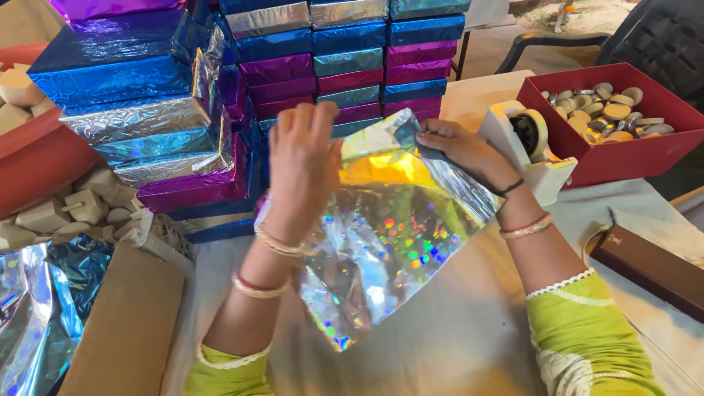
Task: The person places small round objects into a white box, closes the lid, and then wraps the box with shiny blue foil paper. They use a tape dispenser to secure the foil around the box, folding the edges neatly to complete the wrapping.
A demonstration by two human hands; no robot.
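Head view: both hands, left hand and right hand, grip holographic foil over cloth-covered table.

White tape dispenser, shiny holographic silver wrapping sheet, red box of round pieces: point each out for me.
White tape dispenser (pixel 539 158), head view, on its side wall.
Shiny holographic silver wrapping sheet (pixel 396 235), head view, mid-sheet.
Red box of round pieces (pixel 623 158), head view, front wall.

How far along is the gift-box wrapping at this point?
Done: stacks of foil-wrapped boxes stand behind. In hand: the left hand and right hand press silver holographic foil over one box, its near edge loose. Left: taping, judging by the untouched tape dispenser; spare foil sheets wait at left.
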